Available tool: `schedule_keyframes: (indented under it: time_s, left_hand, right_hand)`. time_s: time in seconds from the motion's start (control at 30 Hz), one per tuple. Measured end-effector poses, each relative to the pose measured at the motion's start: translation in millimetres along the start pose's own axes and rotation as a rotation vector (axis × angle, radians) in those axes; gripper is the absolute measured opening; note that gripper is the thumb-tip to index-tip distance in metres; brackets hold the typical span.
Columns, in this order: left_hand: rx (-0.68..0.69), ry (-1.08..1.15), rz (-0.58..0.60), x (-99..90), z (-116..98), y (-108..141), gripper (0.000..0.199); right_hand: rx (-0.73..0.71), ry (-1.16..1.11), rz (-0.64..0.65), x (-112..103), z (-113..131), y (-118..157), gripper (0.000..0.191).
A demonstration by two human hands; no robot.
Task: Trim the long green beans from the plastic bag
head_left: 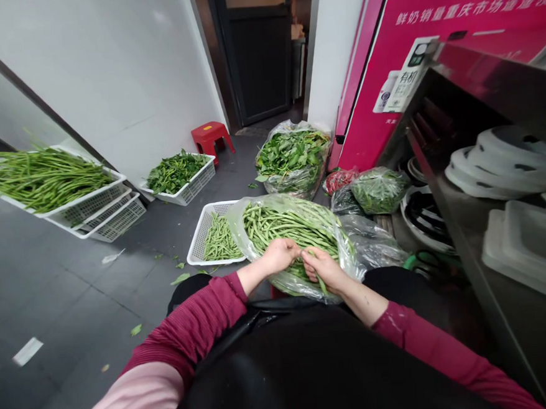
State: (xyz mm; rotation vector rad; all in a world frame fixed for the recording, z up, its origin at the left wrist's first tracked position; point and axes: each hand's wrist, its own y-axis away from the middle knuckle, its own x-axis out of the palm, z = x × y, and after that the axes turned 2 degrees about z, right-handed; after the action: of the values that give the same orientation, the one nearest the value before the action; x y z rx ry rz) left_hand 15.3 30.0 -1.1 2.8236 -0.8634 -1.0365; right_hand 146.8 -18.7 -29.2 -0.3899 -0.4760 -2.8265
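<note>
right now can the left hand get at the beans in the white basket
Probably yes: the beans lie uncovered in the basket near the left hand, only the bag's edge between.

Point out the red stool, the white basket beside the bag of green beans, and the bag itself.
Red stool (209, 131), head view: on its seat.
White basket (200, 236), head view: on its left wall.
Bag (240, 229), head view: on its clear left edge.

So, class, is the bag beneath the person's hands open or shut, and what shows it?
Open: the bag gapes, its rim spread around the beans, many showing bare.
</note>
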Motion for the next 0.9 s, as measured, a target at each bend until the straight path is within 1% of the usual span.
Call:
schedule_keyframes:
  time_s: [0.03,0.07,0.1,0.17,0.2,0.23,0.27,0.3,0.33,0.37,0.4,0.43,0.5,0.53,0.57,0.6,0.63,0.7,0.77,0.83,0.9]
  left_hand:
    - [-0.058,0.082,-0.078,6.7,1.6,-5.0,0.024]
    - [-0.086,0.109,-0.147,12.3,3.7,-9.3,0.027]
    - [-0.076,0.07,-0.203,16.4,6.3,-12.7,0.027]
    - [0.024,-0.173,-0.268,19.6,12.9,-14.9,0.022]
    - [0.091,-0.339,-0.256,19.8,16.8,-13.5,0.024]
    - [0.15,-0.5,-0.194,19.9,20.7,-10.6,0.027]
    - [0.182,-0.64,-0.085,20.8,24.4,-6.5,0.027]
    - [0.186,-0.748,0.054,22.7,27.8,-1.4,0.025]
    - [0.178,-0.824,0.199,25.8,30.8,4.1,0.021]
    - [0.168,-0.876,0.316,29.9,33.1,9.6,0.02]
    - [0.161,-0.911,0.388,34.4,34.9,14.9,0.019]
    - [0.16,-0.936,0.418,38.6,36.2,19.6,0.02]
    - [0.165,-0.977,0.411,44.7,37.5,26.4,0.023]
    - [0.16,-0.994,0.408,45.8,37.5,28.3,0.023]
    - [0.154,-1.003,0.414,45.4,37.2,29.1,0.024]
    - [0.145,-1.005,0.42,43.4,36.5,28.8,0.023]
    - [0.137,-1.0,0.417,40.0,35.4,27.6,0.021]
    - [0.147,-0.972,0.367,29.1,31.7,23.0,0.017]
    - [0.194,-0.943,0.242,14.1,26.2,17.4,0.016]
    - [0.271,-0.919,0.089,-2.4,19.8,12.6,0.019]
    - [0.346,-0.901,-0.012,-17.1,14.2,9.6,0.022]
  right_hand:
    - [-0.077,0.062,-0.097,2.3,-1.1,-2.0,0.029]
    - [-0.137,0.117,-0.178,2.7,-1.0,-4.1,0.028]
    - [-0.177,0.143,-0.243,0.4,0.3,-5.9,0.027]
    - [-0.18,0.073,-0.311,-13.7,5.8,-7.9,0.025]
    - [-0.145,-0.005,-0.31,-25.0,8.8,-7.8,0.025]
    - [-0.091,-0.085,-0.288,-37.9,11.0,-6.9,0.026]
    - [-0.027,-0.127,-0.24,-51.1,11.8,-5.2,0.026]
    - [0.034,-0.12,-0.196,-63.0,10.6,-2.9,0.026]
    - [0.087,-0.054,-0.16,-72.5,7.3,-0.3,0.026]
    - [0.128,0.073,-0.138,-78.6,2.0,2.1,0.025]
    - [0.159,0.255,-0.125,-80.9,-4.8,4.1,0.024]
    - [0.18,0.485,-0.116,-79.6,-12.3,5.3,0.024]
    - [0.199,0.999,-0.075,-69.2,-26.5,5.0,0.021]
    - [0.198,1.206,-0.046,-62.4,-32.0,3.7,0.018]
    - [0.195,1.351,-0.017,-56.0,-35.8,1.8,0.017]
    - [0.195,1.434,0.01,-51.1,-37.9,-0.2,0.016]
    - [0.194,1.465,0.026,-48.2,-38.3,-2.1,0.017]
    - [0.18,1.439,0.026,-49.0,-34.5,-4.5,0.017]
    - [0.142,1.34,0.006,-56.2,-26.0,-4.0,0.016]
    - [0.112,1.105,-0.015,-64.9,-14.3,-0.4,0.017]
    - [0.105,0.79,-0.014,-70.4,-0.8,5.1,0.024]
